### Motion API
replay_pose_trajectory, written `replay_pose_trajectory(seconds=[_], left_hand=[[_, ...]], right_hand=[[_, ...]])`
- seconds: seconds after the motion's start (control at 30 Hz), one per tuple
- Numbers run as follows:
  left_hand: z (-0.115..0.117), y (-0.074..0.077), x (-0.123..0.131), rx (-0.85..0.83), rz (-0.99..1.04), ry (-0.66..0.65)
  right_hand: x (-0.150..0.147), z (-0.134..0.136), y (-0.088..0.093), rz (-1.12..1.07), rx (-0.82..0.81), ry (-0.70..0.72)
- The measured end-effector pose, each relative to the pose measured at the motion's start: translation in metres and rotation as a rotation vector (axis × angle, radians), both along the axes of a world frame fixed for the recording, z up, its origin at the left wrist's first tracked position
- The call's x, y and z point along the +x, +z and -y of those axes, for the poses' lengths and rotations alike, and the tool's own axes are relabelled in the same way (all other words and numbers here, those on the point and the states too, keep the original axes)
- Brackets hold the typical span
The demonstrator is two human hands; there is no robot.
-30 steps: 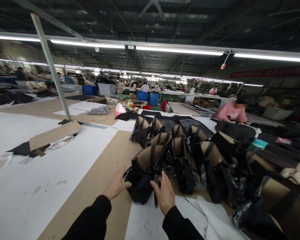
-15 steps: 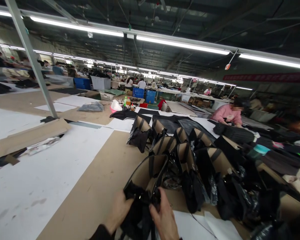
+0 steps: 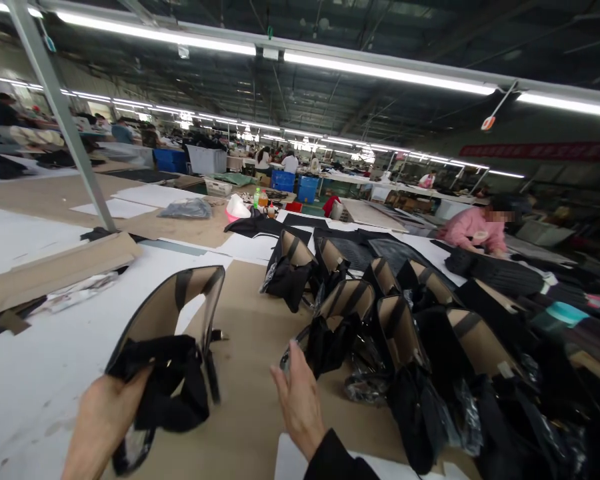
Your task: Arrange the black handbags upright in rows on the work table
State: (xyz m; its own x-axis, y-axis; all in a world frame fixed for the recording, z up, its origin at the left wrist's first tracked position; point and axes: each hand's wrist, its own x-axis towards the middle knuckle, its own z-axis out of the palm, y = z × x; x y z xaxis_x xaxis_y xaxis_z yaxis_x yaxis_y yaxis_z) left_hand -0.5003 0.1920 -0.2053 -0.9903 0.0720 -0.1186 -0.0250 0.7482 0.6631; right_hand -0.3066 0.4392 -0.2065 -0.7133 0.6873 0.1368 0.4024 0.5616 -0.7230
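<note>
Left hand clamped on a black tan-lined bag; right hand unloaded.
Bag was held at its black fabric front, left of the main group, over the seam of the white paper and tan board; mouth spread, dark strap band visible against the lining, white paper seen through the gap. Right-hand fingers were spread apart, just beside the nearest grouped bag; contact could not be told. Remaining bags were stood in loose rows to the right, mouths up, tan linings exposed, clear plastic wrapped around some parts. Farther back: something white was held in a pink basin, bottles were set beside it, and black material was heaped on a grey bin. Blue bin contents could not be made out.
</note>
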Motion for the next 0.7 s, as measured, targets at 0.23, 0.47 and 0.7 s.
replay_pose_trajectory(seconds=[0.23, 0.47, 0.7], left_hand=[[-0.112, 0.023, -0.092, 0.033, -0.062, 0.01], [-0.19, -0.008, -0.14, 0.045, -0.004, -0.09], [-0.23, -0.042, -0.144, 0.176, 0.007, -0.311]], right_hand=[[-0.135, -0.083, 0.021, 0.105, -0.114, -0.379], [-0.13, -0.158, 0.001, 0.171, -0.031, -0.688], [-0.11, -0.17, 0.003, 0.21, 0.232, -0.675]])
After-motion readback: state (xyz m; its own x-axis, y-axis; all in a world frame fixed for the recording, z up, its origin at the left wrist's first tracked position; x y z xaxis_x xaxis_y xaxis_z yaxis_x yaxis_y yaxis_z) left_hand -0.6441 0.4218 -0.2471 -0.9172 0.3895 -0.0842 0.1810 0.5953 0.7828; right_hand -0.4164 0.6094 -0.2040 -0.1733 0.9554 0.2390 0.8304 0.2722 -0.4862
